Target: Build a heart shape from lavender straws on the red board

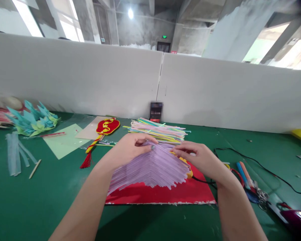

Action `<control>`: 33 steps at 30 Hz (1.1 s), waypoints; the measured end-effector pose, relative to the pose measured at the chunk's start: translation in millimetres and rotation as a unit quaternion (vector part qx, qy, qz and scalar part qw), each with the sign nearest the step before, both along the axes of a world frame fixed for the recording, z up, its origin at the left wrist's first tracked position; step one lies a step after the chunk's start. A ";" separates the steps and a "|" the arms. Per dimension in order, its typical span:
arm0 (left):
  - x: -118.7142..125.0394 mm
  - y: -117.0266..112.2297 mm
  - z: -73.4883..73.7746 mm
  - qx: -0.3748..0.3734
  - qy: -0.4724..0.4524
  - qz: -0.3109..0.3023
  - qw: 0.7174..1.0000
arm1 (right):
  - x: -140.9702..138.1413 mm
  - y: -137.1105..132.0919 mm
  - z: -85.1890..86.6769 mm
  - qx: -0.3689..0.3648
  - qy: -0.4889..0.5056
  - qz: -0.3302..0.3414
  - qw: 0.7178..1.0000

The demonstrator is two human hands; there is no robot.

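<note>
We judge that the purple piece point(151, 166), over the red sheet point(165, 196) and short of the tabletop's point(40, 211) far edge, could splay at its ragged near ends if our pinch slackened or one strip were tugged too hard. It looks pale and slightly glossy, slanting both ways from a central ridge. Our left hand point(130, 147) grips its far edge; our right hand's point(199, 157) fingertips draw together beside it, holding what we cannot tell, before the pastel bundle point(158, 132).
</note>
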State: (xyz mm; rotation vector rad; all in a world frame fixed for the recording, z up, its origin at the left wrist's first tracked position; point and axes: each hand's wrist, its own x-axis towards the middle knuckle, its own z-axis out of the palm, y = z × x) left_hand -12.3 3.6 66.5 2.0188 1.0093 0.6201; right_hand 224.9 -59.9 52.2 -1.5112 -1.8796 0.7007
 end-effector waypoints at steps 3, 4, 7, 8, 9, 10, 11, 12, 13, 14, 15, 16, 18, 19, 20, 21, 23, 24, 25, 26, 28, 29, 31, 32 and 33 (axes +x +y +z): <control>1.9 -0.4 -2.0 -0.011 0.008 -0.024 1.000 | 1.4 0.5 0.3 -0.031 -0.003 0.029 0.999; 2.1 -0.5 -2.4 -0.016 0.009 -0.034 0.999 | 2.1 0.7 0.5 -0.044 -0.001 0.043 0.998; 2.6 -1.7 -2.5 -0.029 0.012 -0.060 0.998 | 2.7 0.9 2.0 -0.080 0.014 0.088 0.993; 2.9 -2.3 -2.5 -0.033 0.013 -0.068 0.997 | 2.3 0.6 2.8 -0.090 0.020 0.099 0.991; 3.3 -3.0 -2.5 -0.036 0.015 -0.076 0.996 | 1.8 0.3 3.8 -0.099 0.026 0.107 0.989; 3.8 -3.5 -2.6 -0.039 0.016 -0.085 0.995 | 1.1 -0.1 4.6 -0.107 0.031 0.114 0.987; 4.5 -4.1 -2.8 -0.044 0.017 -0.094 0.994 | 0.5 -0.4 5.3 -0.116 0.036 0.120 0.985; 5.2 -4.5 -3.1 -0.049 0.017 -0.102 0.993 | 0.0 -0.6 5.6 -0.123 0.040 0.125 0.984; 5.9 -4.8 -3.4 -0.054 0.015 -0.107 0.993 | -0.2 -0.5 5.6 -0.130 0.043 0.128 0.982; 6.5 -5.0 -3.7 -0.060 0.014 -0.111 0.992 | -0.2 -0.3 5.2 -0.135 0.046 0.132 0.981; 7.1 -5.1 -3.9 -0.066 0.012 -0.114 0.991 | -0.1 0.2 4.5 -0.139 0.048 0.135 0.980; 7.5 -5.2 -3.9 -0.070 0.011 -0.116 0.991 | 0.1 0.8 3.6 -0.142 0.050 0.138 0.979; 8.0 -5.2 -3.7 -0.074 0.008 -0.120 0.990 | 0.5 2.2 1.6 -0.145 0.056 0.146 0.977; 8.1 -5.2 -3.4 -0.074 0.006 -0.122 0.990 | 0.6 2.8 0.7 -0.145 0.061 0.150 0.976; 8.0 -5.2 -3.1 -0.075 0.004 -0.125 0.989 | 0.7 3.3 -0.1 -0.144 0.066 0.154 0.975; 8.0 -5.2 -2.9 -0.075 0.002 -0.127 0.989 | 0.6 3.7 -0.9 -0.144 0.073 0.158 0.974; 7.7 -5.1 -2.7 -0.075 -0.002 -0.131 0.989 | 0.4 4.1 -2.0 -0.146 0.082 0.162 0.972; 7.6 -4.9 -2.9 -0.075 -0.003 -0.133 0.988 | 0.2 4.1 -2.4 -0.147 0.084 0.162 0.972; 7.6 -4.8 -3.2 -0.075 -0.002 -0.134 0.988 | 0.1 4.0 -2.8 -0.149 0.083 0.159 0.972; 7.6 -4.5 -3.6 -0.074 0.001 -0.133 0.988 | 0.0 3.9 -3.0 -0.150 0.082 0.157 0.973; 7.5 -3.9 -4.7 -0.070 0.013 -0.124 0.990 | -0.5 3.7 -3.3 -0.148 0.078 0.155 0.974; 7.4 -3.5 -5.2 -0.068 0.016 -0.119 0.990 | -0.7 3.6 -3.3 -0.146 0.078 0.155 0.974; 7.1 -2.8 -5.9 -0.070 0.018 -0.111 0.991 | -1.4 3.6 -3.1 -0.141 0.081 0.157 0.974; 6.8 -2.4 -6.0 -0.075 0.018 -0.109 0.991 | -1.8 3.6 -3.0 -0.140 0.083 0.158 0.974; 6.6 -2.2 -6.0 -0.082 0.018 -0.107 0.991 | -2.1 3.7 -3.0 -0.142 0.087 0.157 0.973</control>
